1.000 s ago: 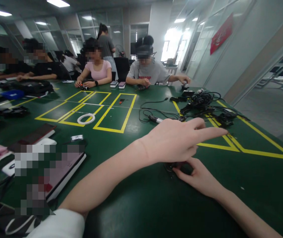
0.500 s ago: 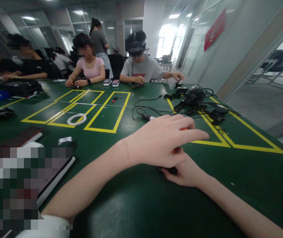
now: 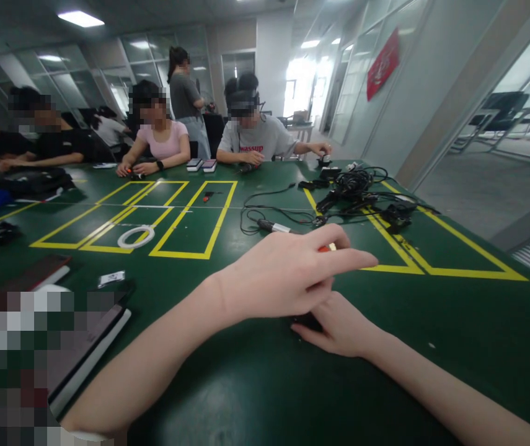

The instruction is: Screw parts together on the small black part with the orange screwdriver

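Near the middle of the table, my left hand (image 3: 283,272) reaches across from the lower left, in front of my right hand (image 3: 339,325). Its index finger points out to the right while other fingers curl round a small orange piece (image 3: 324,249) with a pale yellowish part beside it. My right hand lies just below, closed on a black object (image 3: 309,321), thumb along its near side. Most of that object is covered by my hands, so its kind cannot be made out. The two hands touch or overlap.
The green table (image 3: 227,396) carries yellow tape outlines. Tangled black cables (image 3: 353,186) lie at the right back, and a white ring (image 3: 135,236) lies left. Boxes with a pixelated area (image 3: 88,347) stand at the near left. Across the table, a person in grey (image 3: 255,139) handles things.
The view has tilted up slightly, so the far table sits lower in it. My left fingers have shifted a little, showing a pale part beside the orange. The right hand keeps its hold.
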### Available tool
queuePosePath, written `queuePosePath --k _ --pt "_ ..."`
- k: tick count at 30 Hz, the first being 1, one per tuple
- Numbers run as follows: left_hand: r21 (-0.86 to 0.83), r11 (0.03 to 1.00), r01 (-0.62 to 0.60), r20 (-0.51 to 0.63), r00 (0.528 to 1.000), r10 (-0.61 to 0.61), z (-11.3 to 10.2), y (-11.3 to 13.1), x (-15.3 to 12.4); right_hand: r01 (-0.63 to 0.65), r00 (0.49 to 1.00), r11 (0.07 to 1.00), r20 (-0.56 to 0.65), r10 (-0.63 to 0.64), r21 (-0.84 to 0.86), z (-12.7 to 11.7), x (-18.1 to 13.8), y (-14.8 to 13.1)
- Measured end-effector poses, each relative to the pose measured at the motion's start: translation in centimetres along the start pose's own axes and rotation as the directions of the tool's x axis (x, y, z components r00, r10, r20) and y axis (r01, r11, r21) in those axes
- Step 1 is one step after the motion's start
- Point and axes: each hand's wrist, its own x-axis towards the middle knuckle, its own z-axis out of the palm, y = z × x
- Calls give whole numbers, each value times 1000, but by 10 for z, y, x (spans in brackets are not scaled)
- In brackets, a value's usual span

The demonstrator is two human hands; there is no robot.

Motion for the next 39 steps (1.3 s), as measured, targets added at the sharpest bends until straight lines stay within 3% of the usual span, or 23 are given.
queuePosePath --k 15,39 --pt "60 998 22 -12 1000 -22 -4 2 -1 -17 1000 999 0 17 -28 2 2 0" --pt "-40 999 5 6 1000 -5 -8 0 -3 -25 1000 999 11 25 -33 0 3 0"
